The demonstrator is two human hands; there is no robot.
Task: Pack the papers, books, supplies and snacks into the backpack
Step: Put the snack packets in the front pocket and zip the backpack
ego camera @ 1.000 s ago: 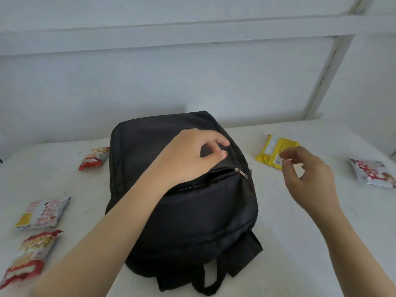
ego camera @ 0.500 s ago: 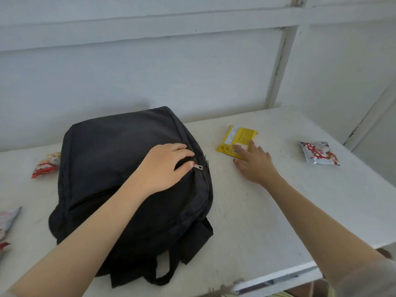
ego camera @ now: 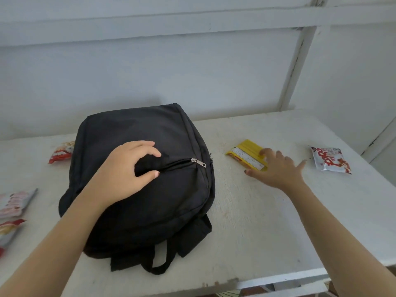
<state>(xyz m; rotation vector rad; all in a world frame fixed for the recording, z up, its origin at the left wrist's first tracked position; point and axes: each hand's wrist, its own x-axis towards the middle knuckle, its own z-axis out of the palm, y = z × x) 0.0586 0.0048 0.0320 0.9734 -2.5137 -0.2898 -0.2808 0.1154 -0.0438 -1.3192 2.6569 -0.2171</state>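
Observation:
A black backpack [ego camera: 162,189] lies flat on the white table [ego camera: 257,221], straps toward me. My left hand [ego camera: 126,174] grips the fabric at the front pocket's opening, holding it apart beside the silver zipper pull [ego camera: 198,162]. My right hand [ego camera: 276,170] lies with spread fingers on the near end of a yellow snack packet [ego camera: 246,154] to the right of the bag. A white and red snack packet [ego camera: 330,159] lies farther right. Left of the bag are a small red and white packet [ego camera: 61,152] and two more packets [ego camera: 15,202] at the frame's edge.
A white wall with a ledge stands right behind the table. The table's front edge [ego camera: 267,279] runs close below the bag's straps, and its right edge falls away past the white and red packet.
My right hand went from hovering near the yellow packet down onto it with fingers spread. My left hand stayed at the pocket opening. The view swung right, then partly back.

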